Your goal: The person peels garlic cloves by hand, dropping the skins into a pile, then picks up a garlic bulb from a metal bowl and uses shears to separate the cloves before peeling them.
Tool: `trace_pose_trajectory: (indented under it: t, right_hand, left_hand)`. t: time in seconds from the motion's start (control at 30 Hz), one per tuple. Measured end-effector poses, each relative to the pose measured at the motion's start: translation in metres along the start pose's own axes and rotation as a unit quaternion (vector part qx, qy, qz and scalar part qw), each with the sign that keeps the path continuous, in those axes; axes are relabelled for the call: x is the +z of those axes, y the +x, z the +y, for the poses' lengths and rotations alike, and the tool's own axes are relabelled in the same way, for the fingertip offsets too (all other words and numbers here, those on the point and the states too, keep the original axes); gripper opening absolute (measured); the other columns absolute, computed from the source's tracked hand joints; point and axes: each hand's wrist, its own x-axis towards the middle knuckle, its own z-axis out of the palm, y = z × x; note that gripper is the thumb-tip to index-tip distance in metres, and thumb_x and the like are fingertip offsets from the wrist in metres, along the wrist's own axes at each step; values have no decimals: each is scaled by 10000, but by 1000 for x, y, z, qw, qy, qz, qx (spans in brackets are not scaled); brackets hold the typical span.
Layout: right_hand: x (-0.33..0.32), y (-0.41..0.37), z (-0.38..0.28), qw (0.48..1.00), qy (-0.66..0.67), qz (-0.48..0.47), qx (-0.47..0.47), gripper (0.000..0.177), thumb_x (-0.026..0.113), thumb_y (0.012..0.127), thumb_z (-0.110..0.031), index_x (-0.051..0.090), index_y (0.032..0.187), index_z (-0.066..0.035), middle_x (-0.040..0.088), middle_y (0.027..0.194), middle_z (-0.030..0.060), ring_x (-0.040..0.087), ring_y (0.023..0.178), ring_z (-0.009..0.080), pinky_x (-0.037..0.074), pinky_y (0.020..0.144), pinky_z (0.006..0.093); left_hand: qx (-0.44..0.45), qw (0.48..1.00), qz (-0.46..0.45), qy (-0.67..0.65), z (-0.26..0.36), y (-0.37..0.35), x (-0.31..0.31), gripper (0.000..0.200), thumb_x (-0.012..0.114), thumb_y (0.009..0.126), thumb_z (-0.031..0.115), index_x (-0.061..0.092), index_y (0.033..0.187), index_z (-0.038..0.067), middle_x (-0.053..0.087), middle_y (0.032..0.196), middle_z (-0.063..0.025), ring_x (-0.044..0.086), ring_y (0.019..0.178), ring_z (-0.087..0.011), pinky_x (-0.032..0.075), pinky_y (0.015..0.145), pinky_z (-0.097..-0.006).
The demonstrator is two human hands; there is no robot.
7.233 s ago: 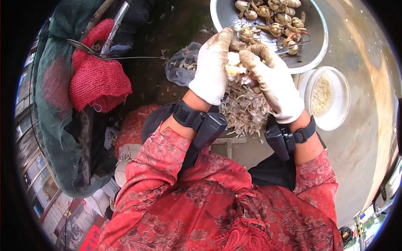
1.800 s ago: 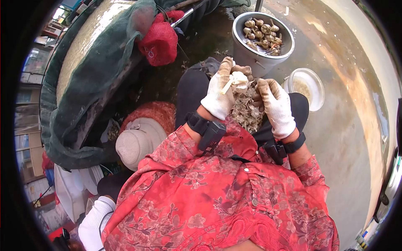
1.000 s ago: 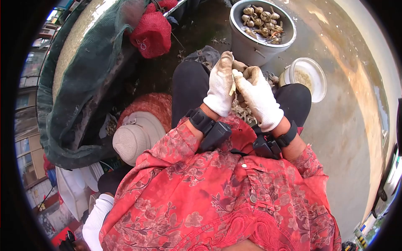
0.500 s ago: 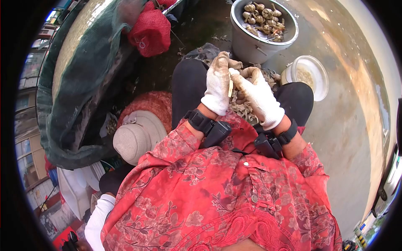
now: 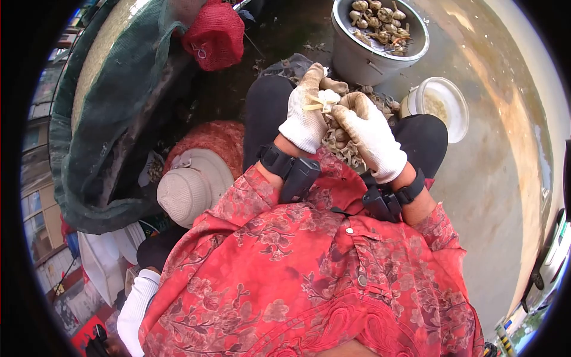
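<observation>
A partly peeled white garlic bulb (image 5: 326,98) with a pale stem lies across the fingers of my left hand (image 5: 304,116), which is closed around it. My right hand (image 5: 370,134) has its thumb and fingers curled together at the bulb's right side, pinching its edge. Both hands wear white knit gloves with brown-stained fingertips. Under them, between my knees, is a heap of garlic bulbs (image 5: 340,140) and papery skins, partly hidden by the gloves.
A grey bucket (image 5: 360,60) of unpeeled garlic bulbs stands ahead. Right of it, a white tub (image 5: 457,113) holds pale cloves. On the left are a red mesh sack (image 5: 215,38), a green mesh-lined tub (image 5: 146,83) and a person in a light hat (image 5: 185,193).
The bulb has turned so its white head and stem now show above my left fingers. My left hand has shifted slightly left and rolled; the right fingers have curled closer together.
</observation>
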Motion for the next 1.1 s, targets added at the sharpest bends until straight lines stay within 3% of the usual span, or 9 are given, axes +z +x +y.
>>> trace_pose_trajectory:
  t: [0.17, 0.33, 0.37, 0.57, 0.83, 0.93, 1.0, 1.03, 1.1]
  right_hand:
    - [-8, 4, 0, 1000, 11, 2, 10, 315, 591, 930, -291, 499, 1049, -15, 572, 815, 38, 508, 598, 64, 440, 538, 213]
    - [-2, 1, -1, 965, -232, 83, -91, 465, 663, 870, -384, 504, 1064, 7, 612, 805, 73, 566, 668, 126, 459, 618, 270]
    - [-1, 2, 3, 958, -252, 88, -107, 436, 652, 879, -358, 502, 1064, 8, 635, 806, 126, 628, 713, 209, 490, 659, 323]
    - [4, 3, 15, 946, -268, 100, -153, 316, 597, 905, -266, 492, 1063, -13, 619, 807, 223, 644, 736, 373, 498, 641, 418]
    - [-2, 8, 22, 947, -255, 102, -168, 251, 590, 897, -232, 505, 1000, -19, 604, 791, 224, 636, 712, 378, 485, 622, 438]
    - [-3, 4, 7, 954, -239, 90, -155, 238, 561, 929, -246, 540, 1017, -26, 616, 759, 151, 624, 632, 253, 475, 555, 364]
    - [-6, 0, -6, 994, -96, 43, 33, 246, 518, 967, -260, 572, 1063, -40, 604, 739, 57, 558, 587, 100, 432, 497, 259]
    - [-12, 0, -1, 998, -40, 33, 28, 271, 496, 986, -285, 589, 1090, -53, 573, 732, 4, 484, 575, 15, 375, 466, 185]
    - [-15, 1, 2, 998, -35, 41, 21, 272, 497, 986, -283, 590, 1088, -49, 588, 748, 20, 514, 595, 36, 402, 497, 202]
  left_hand:
    - [53, 994, -40, 90, -3, 6, -11, 473, 480, 962, 470, 607, 908, 18, 621, 808, -72, 615, 691, -147, 501, 611, -250]
    - [62, 990, -58, 112, -11, -1, -9, 499, 467, 958, 509, 612, 930, 32, 615, 832, -57, 606, 710, -131, 504, 645, -249]
    - [68, 991, -44, 102, -12, -1, -8, 494, 471, 958, 504, 612, 915, 33, 616, 823, -61, 607, 713, -138, 507, 648, -257]
    - [75, 996, 16, 42, -21, 2, -7, 465, 488, 958, 471, 607, 845, 36, 617, 778, -74, 608, 710, -167, 509, 668, -285]
    - [58, 997, 42, 41, -14, 1, 0, 457, 516, 943, 450, 608, 875, 8, 619, 783, -87, 609, 662, -171, 510, 627, -278]
    - [49, 996, 1, 69, -11, 8, -9, 462, 529, 936, 451, 608, 905, -4, 611, 785, -84, 608, 637, -169, 503, 578, -261]
    - [29, 998, 6, 47, -8, 10, -12, 461, 527, 940, 447, 609, 931, -6, 599, 781, -78, 593, 616, -151, 489, 552, -245]
    - [23, 998, -10, 66, -5, 7, -13, 460, 519, 946, 448, 608, 934, -3, 595, 780, -73, 582, 601, -140, 479, 537, -239]
    - [17, 996, -24, 85, -3, 5, -12, 459, 511, 951, 449, 607, 937, 0, 590, 778, -68, 570, 586, -129, 469, 523, -233]
